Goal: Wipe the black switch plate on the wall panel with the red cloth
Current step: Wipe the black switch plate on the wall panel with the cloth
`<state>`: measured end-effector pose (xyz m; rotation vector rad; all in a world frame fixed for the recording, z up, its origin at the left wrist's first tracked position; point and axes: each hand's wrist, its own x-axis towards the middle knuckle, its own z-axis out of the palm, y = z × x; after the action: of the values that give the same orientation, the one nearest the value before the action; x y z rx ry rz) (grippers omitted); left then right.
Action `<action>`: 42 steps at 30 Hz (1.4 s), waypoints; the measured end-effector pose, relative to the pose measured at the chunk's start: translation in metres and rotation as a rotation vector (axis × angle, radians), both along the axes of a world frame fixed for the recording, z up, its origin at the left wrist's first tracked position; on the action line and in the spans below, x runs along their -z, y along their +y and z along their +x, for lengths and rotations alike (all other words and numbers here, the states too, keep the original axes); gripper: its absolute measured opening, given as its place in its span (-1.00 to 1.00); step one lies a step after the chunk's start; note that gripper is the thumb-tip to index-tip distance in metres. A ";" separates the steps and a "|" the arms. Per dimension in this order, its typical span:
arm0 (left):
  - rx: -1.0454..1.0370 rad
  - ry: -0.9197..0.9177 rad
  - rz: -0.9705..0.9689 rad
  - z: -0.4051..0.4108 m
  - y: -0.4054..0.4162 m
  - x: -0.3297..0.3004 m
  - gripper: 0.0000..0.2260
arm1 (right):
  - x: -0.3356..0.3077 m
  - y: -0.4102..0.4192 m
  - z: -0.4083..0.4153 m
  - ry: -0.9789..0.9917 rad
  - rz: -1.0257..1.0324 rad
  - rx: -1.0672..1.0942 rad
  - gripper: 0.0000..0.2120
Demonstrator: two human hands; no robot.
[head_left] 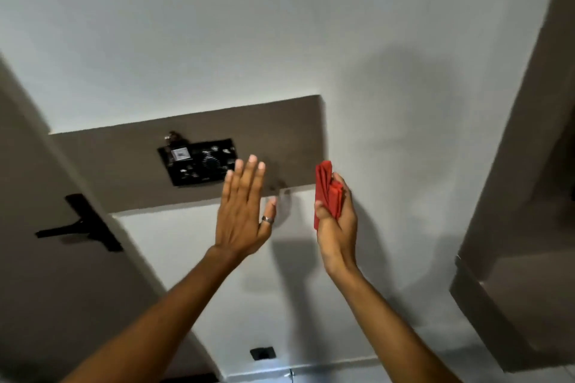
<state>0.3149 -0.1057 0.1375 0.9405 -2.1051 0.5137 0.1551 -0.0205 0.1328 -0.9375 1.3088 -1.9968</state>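
The black switch plate (199, 162) sits on a brown wall panel (280, 137), with a white sticker and a dial on its face. My left hand (244, 211) is raised flat with fingers spread, a ring on one finger, its fingertips just right of the plate's lower right corner and holding nothing. My right hand (336, 221) is further right, gripping a folded red cloth (325, 190) upright in front of the white wall. The cloth is apart from the plate.
A brown door with a black lever handle (81, 224) stands at the left. A small black socket (263, 352) sits low on the white wall. A brown frame and ledge (510, 274) run down the right side.
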 end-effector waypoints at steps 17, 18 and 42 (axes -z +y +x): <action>-0.233 0.110 -0.148 0.195 -0.108 -0.084 -0.42 | -0.022 -0.130 0.145 1.440 -0.195 0.345 -0.25; -0.235 0.096 -0.148 0.199 -0.113 -0.083 -0.42 | -0.021 -0.135 0.138 1.467 -0.227 0.370 -0.29; -0.253 0.199 -0.419 0.187 -0.160 -0.051 -0.43 | -0.006 -0.198 0.141 1.314 -0.530 0.840 -0.50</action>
<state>0.5021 -0.2655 0.1882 0.9671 -1.6225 0.9096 0.2964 -0.2188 0.1387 -2.5662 2.0815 -2.4042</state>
